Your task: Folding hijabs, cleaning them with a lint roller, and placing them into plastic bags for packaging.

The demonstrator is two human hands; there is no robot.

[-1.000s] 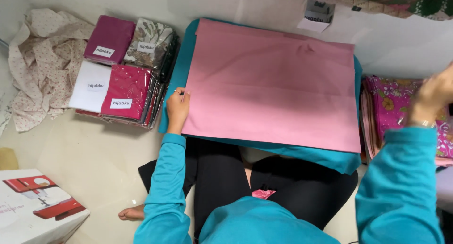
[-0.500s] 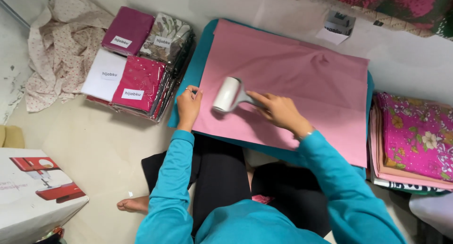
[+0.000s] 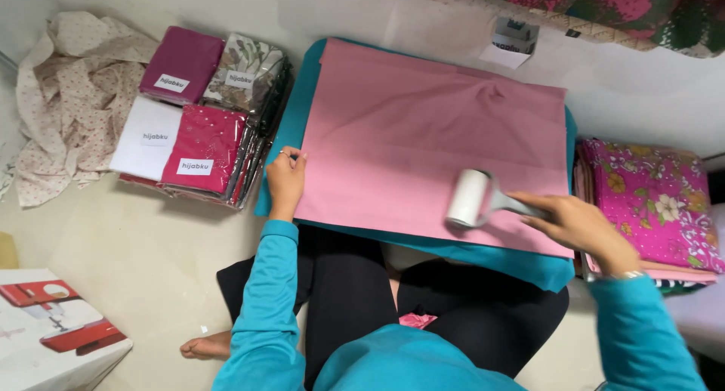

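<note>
On the pink cloth [image 3: 423, 142], near its lower right edge, sits the white lint roller [image 3: 470, 198], drum flat on the fabric, grey handle pointing right. Right hand [image 3: 578, 223] is wrapped around that handle, fingers curled closed on it, wrist just past the pink cloth's lower right corner. Left hand [image 3: 285, 178] is at the pink cloth's left edge, about mid-height, fingers bent down and pressing the edge flat; it grips nothing I can make out. The pink cloth lies spread and mostly smooth, with light creases toward its upper right, on top of a teal cloth [image 3: 298, 108] that shows as a border along the pink cloth's left, bottom and right sides. Left of the pink cloth: a stack of wrapped fabric packs [image 3: 200, 115] in magenta, white and floral print, each with a small white label, just beside the teal border. Further left of the pink cloth, a crumpled cream dotted fabric [image 3: 64, 96] on the floor. Right of the pink cloth: a pile of folded magenta floral fabric [image 3: 653, 198], touching or nearly touching the teal edge, can't tell which. Above the pink cloth's upper right corner, a small grey box [image 3: 512, 40]. Well below-left of the pink cloth, a white carton with a red machine picture [image 3: 53, 334]. Person sits cross-legged below the pink cloth, teal sleeves, black trousers.
</note>
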